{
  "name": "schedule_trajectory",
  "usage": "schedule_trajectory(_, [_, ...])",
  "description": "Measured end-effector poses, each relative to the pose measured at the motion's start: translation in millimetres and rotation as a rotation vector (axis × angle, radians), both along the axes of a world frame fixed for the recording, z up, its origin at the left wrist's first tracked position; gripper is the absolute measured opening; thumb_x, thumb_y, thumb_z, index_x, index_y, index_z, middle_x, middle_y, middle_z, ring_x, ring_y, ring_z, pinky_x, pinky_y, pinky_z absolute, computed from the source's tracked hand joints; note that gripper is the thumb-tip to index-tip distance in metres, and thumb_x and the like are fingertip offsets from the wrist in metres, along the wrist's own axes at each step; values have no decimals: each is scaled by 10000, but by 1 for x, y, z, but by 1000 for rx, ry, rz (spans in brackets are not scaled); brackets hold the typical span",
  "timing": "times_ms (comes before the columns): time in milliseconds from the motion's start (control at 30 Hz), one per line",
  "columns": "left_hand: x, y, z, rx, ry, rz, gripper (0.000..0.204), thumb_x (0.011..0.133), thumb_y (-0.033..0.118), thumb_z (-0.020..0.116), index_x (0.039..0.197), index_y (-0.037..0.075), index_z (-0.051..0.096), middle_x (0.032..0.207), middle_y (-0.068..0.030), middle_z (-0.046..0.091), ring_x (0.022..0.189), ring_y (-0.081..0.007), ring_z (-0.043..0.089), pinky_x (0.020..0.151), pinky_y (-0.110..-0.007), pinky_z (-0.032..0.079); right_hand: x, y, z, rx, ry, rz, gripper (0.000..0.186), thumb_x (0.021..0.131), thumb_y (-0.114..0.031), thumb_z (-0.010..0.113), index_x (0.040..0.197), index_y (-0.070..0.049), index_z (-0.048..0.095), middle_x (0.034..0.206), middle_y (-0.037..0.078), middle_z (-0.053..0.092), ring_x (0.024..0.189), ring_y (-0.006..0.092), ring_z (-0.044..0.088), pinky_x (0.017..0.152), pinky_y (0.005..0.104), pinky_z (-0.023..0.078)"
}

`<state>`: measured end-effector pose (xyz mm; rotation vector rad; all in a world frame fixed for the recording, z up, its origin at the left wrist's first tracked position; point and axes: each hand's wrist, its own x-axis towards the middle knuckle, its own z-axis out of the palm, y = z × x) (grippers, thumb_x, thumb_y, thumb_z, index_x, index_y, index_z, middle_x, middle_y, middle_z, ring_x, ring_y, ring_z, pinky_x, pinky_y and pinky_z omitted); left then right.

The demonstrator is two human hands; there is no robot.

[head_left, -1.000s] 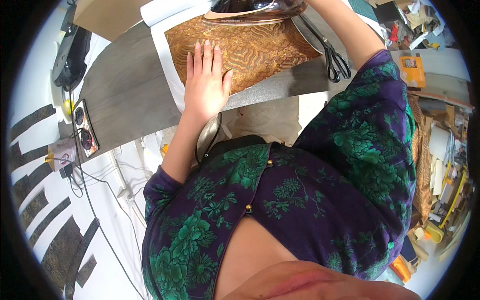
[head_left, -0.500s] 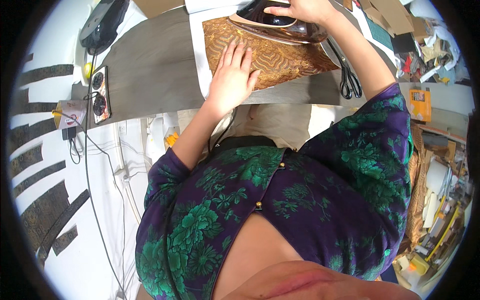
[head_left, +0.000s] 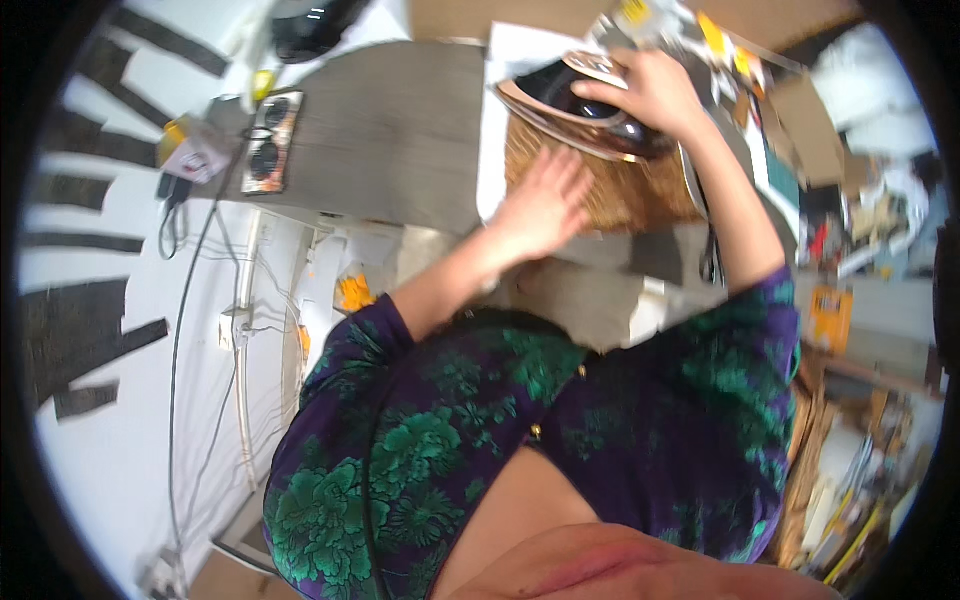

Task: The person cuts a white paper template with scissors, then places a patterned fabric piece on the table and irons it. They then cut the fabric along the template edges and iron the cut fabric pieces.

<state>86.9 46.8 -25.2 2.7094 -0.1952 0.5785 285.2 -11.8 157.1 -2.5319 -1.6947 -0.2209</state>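
My right hand [head_left: 655, 92] is closed round the handle of a dark iron [head_left: 585, 108] with a copper-coloured band. The iron rests on, or just over, a piece of brown and gold patterned fabric [head_left: 645, 195], its pointed end toward the left. My left hand [head_left: 545, 205] lies flat with fingers stretched out at the fabric's left near part, close below the iron. Beneath the fabric is a white sheet [head_left: 493, 130] on the grey table. Black scissors [head_left: 710, 262] lie by the fabric's right edge, partly hidden behind my right forearm. The picture is somewhat blurred.
On the left of the grey table [head_left: 390, 130] sits a patterned panel with two black dials [head_left: 270, 145]. A black glossy object [head_left: 315, 28] stands at the far left. Cables [head_left: 180, 400] hang along the left wall. Cardboard [head_left: 800, 130] and a green mat [head_left: 782, 180] are at the right.
The view has shifted, so the table appears lower and further right. The iron now shows its top and handle more fully. My left hand still lies flat, nearer the iron.
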Motion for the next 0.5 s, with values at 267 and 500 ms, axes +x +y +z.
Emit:
schedule_trajectory(267, [-23,1,20,27,150,52,743,1042,538,447,1555,4,397,1620,-285,311,1552,-413,202,1284,-522,82,-45,167,114,739,637,552,407,898,-207,784,1208,12,638,1026,71,721,770,177,673,682,345,555])
schedule_trajectory(500, [-17,-10,20,-70,48,-53,768,974,505,559,1507,-36,446,1579,-316,357,1526,-439,239,1265,-554,121,-38,380,122,469,368,645,256,796,-1,719,1050,-26,703,901,128,742,850,202,683,768,366,555])
